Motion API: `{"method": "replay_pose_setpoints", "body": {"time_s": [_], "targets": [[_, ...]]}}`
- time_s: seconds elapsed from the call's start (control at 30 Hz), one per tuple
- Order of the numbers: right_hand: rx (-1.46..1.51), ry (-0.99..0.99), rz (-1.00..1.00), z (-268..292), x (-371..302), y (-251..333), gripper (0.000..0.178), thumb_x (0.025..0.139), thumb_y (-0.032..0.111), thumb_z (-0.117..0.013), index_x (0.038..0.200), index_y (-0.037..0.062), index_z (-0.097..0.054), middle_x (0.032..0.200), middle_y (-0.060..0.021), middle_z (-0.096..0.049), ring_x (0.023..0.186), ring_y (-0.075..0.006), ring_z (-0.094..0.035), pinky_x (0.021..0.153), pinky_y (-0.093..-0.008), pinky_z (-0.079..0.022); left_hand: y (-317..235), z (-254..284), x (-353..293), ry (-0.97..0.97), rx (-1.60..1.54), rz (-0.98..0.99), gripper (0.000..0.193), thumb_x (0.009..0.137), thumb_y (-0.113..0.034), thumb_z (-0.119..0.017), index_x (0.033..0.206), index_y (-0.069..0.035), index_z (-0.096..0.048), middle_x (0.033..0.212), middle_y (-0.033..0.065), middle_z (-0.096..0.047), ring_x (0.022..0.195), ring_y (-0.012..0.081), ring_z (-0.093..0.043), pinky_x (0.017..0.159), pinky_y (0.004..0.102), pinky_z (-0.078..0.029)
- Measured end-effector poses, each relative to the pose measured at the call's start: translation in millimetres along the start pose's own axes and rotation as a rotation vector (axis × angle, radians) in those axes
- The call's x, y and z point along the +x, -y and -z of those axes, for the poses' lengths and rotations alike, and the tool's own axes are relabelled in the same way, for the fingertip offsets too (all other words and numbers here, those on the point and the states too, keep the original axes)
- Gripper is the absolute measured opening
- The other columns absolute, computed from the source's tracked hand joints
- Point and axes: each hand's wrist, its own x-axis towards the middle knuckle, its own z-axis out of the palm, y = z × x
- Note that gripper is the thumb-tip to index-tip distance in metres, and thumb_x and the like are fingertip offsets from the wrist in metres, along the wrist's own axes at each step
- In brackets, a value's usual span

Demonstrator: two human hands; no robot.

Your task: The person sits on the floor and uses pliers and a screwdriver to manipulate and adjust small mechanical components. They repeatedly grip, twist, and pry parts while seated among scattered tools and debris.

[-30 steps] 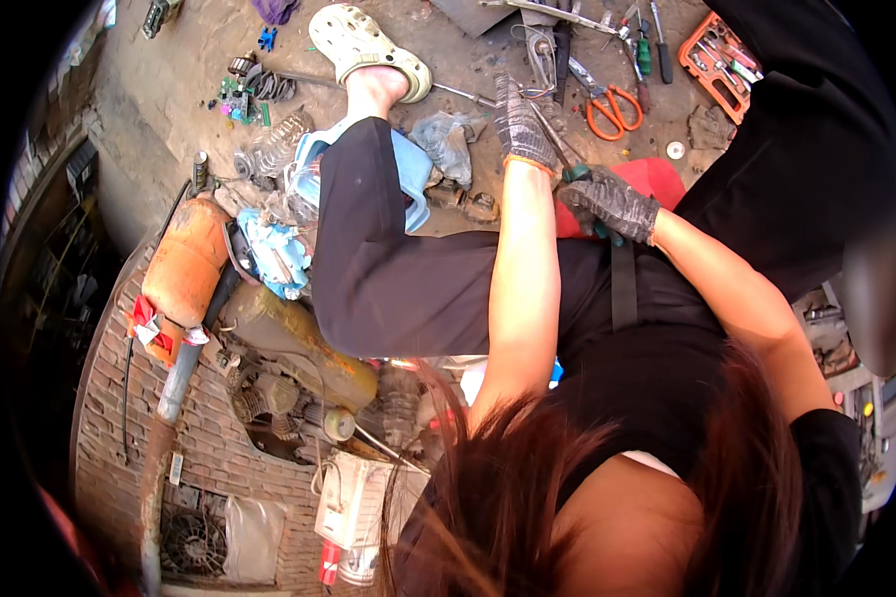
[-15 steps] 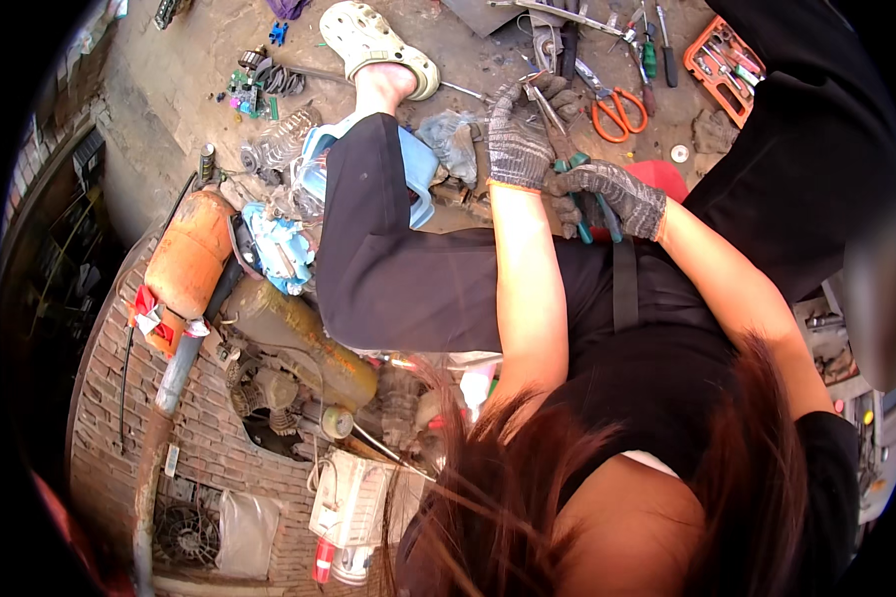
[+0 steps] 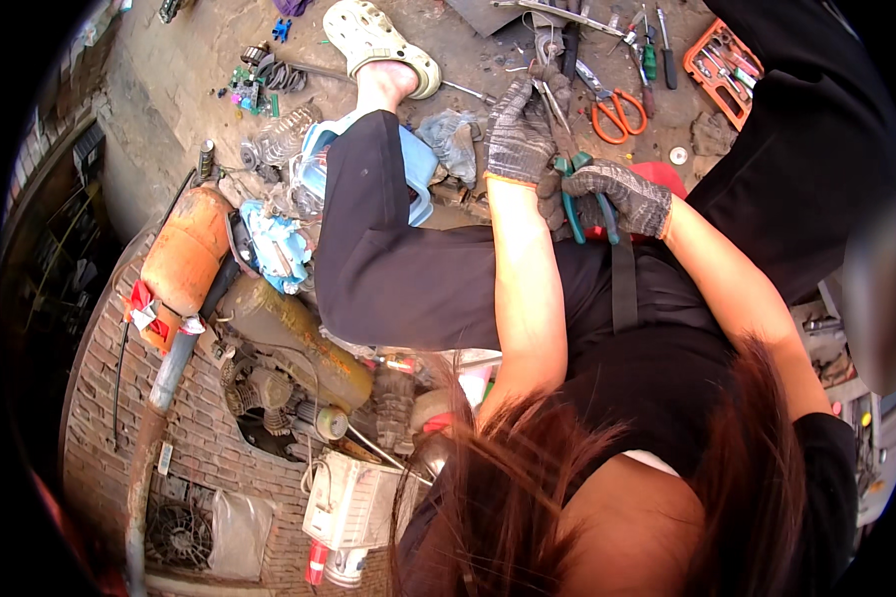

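Both my hands wear dark grey knitted gloves. My right hand [image 3: 629, 197] is closed round teal-handled pliers [image 3: 574, 211], whose two handles spread apart toward my lap. The jaws point away from me, beside the fingers of my left hand [image 3: 520, 139]. That left hand is closed at the jaws, around something too small and hidden to name. Just right of the jaws lie orange-handled scissors [image 3: 619, 117] on the ground. Something red [image 3: 657, 176] shows behind my right hand.
An orange tool case [image 3: 724, 72] and screwdrivers [image 3: 649, 55] lie at the far right. A light blue plastic container [image 3: 418, 184] stands by my left leg. Scattered metal parts [image 3: 274, 75] lie at the far left. An orange cylinder [image 3: 186, 249] and a white box [image 3: 353, 497] are at the left.
The pliers' handles now show more fully below my right hand. My left hand's fingers have drawn in closer around the jaws. The surroundings have barely shifted.
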Motion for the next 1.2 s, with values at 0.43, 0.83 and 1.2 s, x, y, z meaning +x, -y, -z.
{"method": "replay_pose_setpoints", "body": {"time_s": [0.43, 0.83, 1.2], "targets": [[0.014, -0.004, 0.016, -1.0, -0.3, 0.4, 0.023, 0.086, 0.020, -0.053, 0.099, 0.0008, -0.056, 0.081, -0.0112, -0.060, 0.072, -0.0233, -0.061, 0.070, -0.0392, -0.051, 0.1, -3.0, 1.7, 0.033, -0.079, 0.086, 0.026, 0.088, -0.009, -0.052, 0.111, 0.002, -0.056, 0.101, 0.0141, -0.063, 0.092, 0.0256, -0.062, 0.083, 0.0379, -0.053], [0.064, 0.017, -0.046, -4.8, -9.9, 12.9, 0.023, 0.089, 0.029, -0.052, 0.089, 0.0063, -0.052, 0.070, -0.0032, -0.051, 0.061, -0.0157, -0.052, 0.060, -0.0353, -0.048, -1.1, -18.1, -6.6, -0.133, 0.208, -0.090, 0.021, 0.088, -0.006, -0.052, 0.105, 0.004, -0.057, 0.094, 0.0165, -0.064, 0.085, 0.0270, -0.064, 0.079, 0.0388, -0.054], [0.403, 0.143, -0.168, -18.7, -23.8, 29.9, 0.027, 0.089, 0.036, -0.049, 0.085, 0.0093, -0.050, 0.065, 0.0004, -0.042, 0.056, -0.0146, -0.047, 0.055, -0.0350, -0.046, 4.0, -23.2, -7.4, 0.043, -0.073, 0.080, 0.022, 0.087, -0.009, -0.055, 0.107, 0.001, -0.057, 0.098, 0.0142, -0.063, 0.089, 0.0263, -0.063, 0.081, 0.0381, -0.053]]}}
